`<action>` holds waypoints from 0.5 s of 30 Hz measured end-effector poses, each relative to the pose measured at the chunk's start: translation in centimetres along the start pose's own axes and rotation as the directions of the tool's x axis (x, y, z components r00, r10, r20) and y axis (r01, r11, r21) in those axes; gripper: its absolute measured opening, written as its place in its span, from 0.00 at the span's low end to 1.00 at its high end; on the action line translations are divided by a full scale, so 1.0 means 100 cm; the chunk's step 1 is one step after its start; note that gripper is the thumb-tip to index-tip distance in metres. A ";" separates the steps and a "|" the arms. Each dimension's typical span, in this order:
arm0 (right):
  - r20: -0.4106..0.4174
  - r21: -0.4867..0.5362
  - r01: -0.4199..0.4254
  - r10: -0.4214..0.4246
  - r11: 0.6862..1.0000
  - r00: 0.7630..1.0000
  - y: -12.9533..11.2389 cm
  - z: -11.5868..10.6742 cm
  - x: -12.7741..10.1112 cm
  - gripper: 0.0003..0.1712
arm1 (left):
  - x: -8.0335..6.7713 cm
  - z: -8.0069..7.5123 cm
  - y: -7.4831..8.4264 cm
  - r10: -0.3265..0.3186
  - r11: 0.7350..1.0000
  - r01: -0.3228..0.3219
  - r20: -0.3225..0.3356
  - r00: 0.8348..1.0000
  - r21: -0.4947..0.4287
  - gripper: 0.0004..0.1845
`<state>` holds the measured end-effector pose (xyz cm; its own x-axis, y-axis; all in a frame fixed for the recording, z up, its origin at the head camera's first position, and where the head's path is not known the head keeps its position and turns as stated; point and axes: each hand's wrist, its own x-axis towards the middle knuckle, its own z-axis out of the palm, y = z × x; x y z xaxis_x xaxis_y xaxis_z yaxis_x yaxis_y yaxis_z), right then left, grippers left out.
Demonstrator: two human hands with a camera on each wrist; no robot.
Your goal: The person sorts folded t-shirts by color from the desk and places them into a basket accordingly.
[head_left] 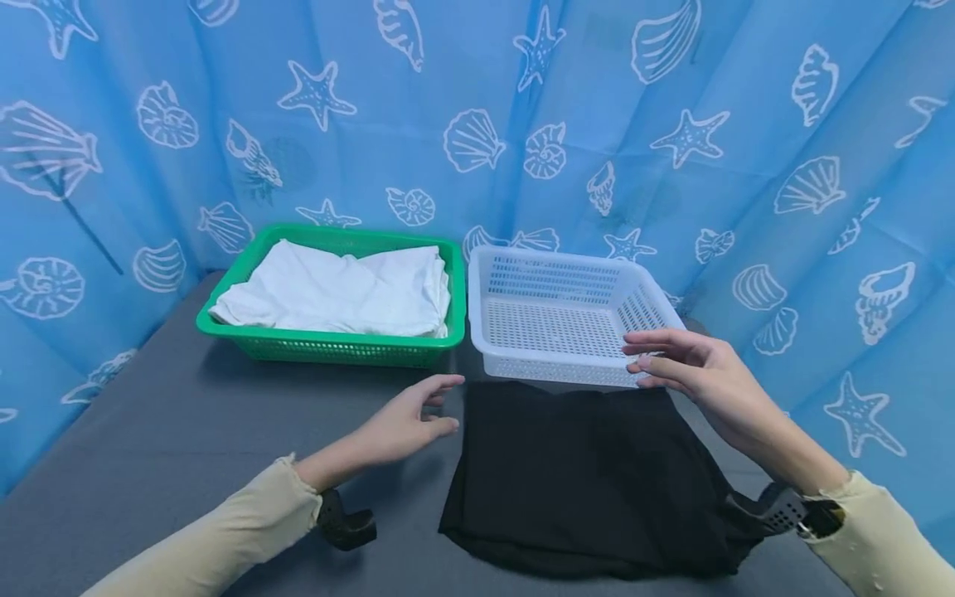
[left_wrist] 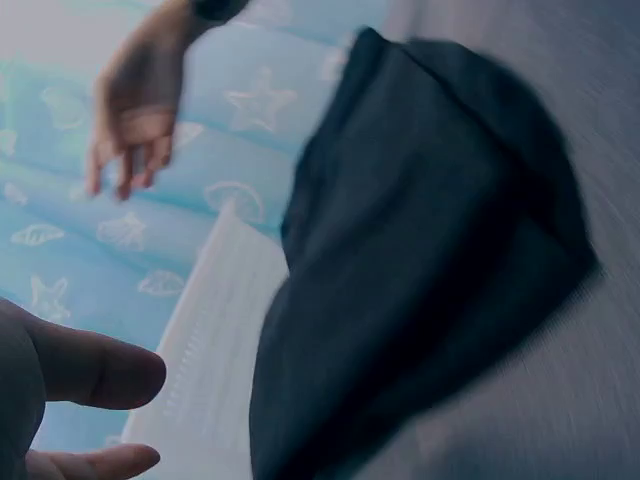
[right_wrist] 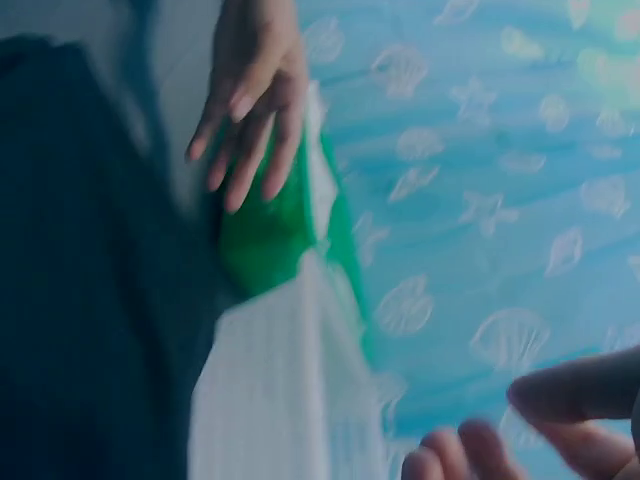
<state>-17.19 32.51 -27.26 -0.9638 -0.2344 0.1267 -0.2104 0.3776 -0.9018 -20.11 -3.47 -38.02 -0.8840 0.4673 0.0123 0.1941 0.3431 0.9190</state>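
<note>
1. Nearest: folded black cloth garment (head_left: 589, 473), flat on grey table surface (head_left: 186, 439), just before the baskets.
2. Left hand (head_left: 406, 423) beside the garment's left edge, fingers relaxed, grasping nothing.
3. Right hand (head_left: 690, 369) above the garment's far right corner, fingers loosely extended, empty, near white perforated plastic basket (head_left: 559, 319).
4. Green plastic basket (head_left: 328, 340) left of it, holding folded white cloth (head_left: 336, 290).
</note>
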 end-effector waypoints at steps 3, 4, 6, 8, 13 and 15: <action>0.022 -0.017 -0.015 0.016 1.000 1.000 0.015 -0.014 -0.012 0.18 | 0.010 0.012 -0.003 -0.044 0.997 0.042 -0.029 0.999 -0.059 0.29; 0.033 -0.023 -0.022 0.022 0.999 0.999 0.020 -0.018 -0.015 0.18 | 0.014 0.015 -0.004 -0.053 0.996 0.050 -0.040 0.998 -0.075 0.29; 0.050 -0.034 -0.044 0.045 0.998 0.998 0.030 -0.024 -0.021 0.19 | 0.020 0.020 -0.007 -0.068 0.992 0.062 -0.055 0.996 -0.110 0.28; 0.062 -0.060 -0.067 0.071 0.996 0.996 0.039 -0.028 -0.025 0.21 | 0.026 0.024 -0.010 -0.077 0.989 0.069 -0.054 0.996 -0.131 0.29; 0.057 -0.107 -0.173 0.180 0.979 0.982 0.056 -0.040 -0.032 0.27 | 0.036 0.035 -0.014 -0.079 0.986 0.075 -0.019 0.997 -0.150 0.30; 0.058 -0.124 -0.223 0.231 0.967 0.971 0.062 -0.046 -0.034 0.30 | 0.040 0.038 -0.015 -0.084 0.984 0.082 -0.008 0.996 -0.155 0.30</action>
<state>-16.01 39.76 -31.41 -0.9751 -0.1926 -0.1097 -0.0089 0.5287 -0.8488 -22.28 1.01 -40.82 -0.9004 0.4307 -0.0619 0.0529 0.2495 0.9669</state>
